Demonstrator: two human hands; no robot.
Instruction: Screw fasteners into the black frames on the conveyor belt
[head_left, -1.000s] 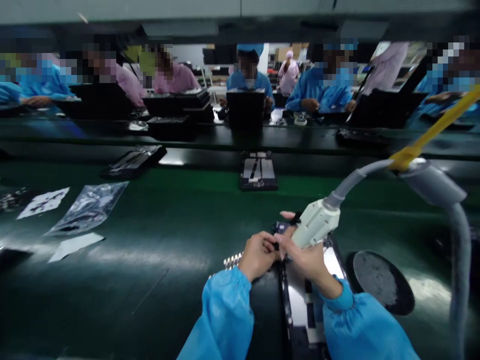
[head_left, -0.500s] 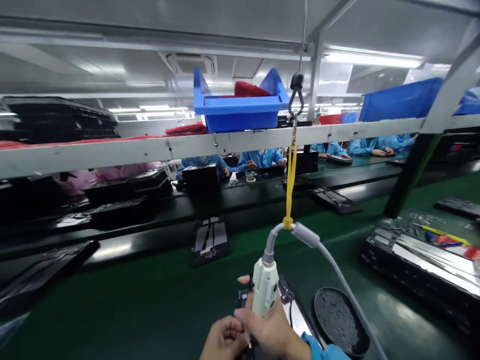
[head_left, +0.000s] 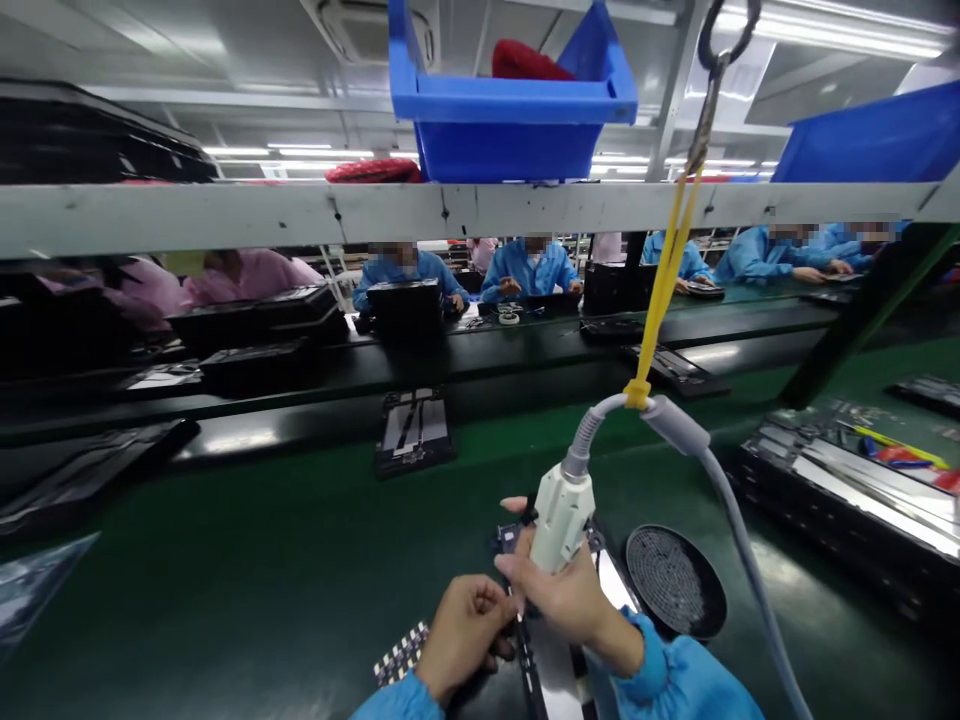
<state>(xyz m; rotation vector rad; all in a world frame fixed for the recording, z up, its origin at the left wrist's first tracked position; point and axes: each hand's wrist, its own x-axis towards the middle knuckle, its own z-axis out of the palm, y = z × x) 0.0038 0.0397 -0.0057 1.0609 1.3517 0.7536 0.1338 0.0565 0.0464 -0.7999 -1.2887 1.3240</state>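
My right hand (head_left: 559, 592) is wrapped round a pale electric screwdriver (head_left: 561, 517) whose grey cable (head_left: 720, 500) hangs from a yellow strap (head_left: 664, 290) and hook. The tool's tip points down at a dark flat assembly (head_left: 541, 650) lying on the green belt in front of me. My left hand (head_left: 461, 635) is curled in a pinch beside the tool's tip, touching the assembly; what it pinches is too small to make out. A small strip with a chequered pattern (head_left: 401, 652) lies just left of that hand.
A round black dish (head_left: 675, 580) sits right of the assembly. A stack of flat panels (head_left: 840, 500) lies at far right, another assembly (head_left: 414, 430) ahead on the belt. Overhead, a grey shelf rail (head_left: 300, 215) carries a blue bin (head_left: 510, 100). Several people work across the line.
The view has tilted up from the belt to the shelf, then dipped slightly. Both hands stay together at the assembly; the screwdriver stands more upright than a second ago.
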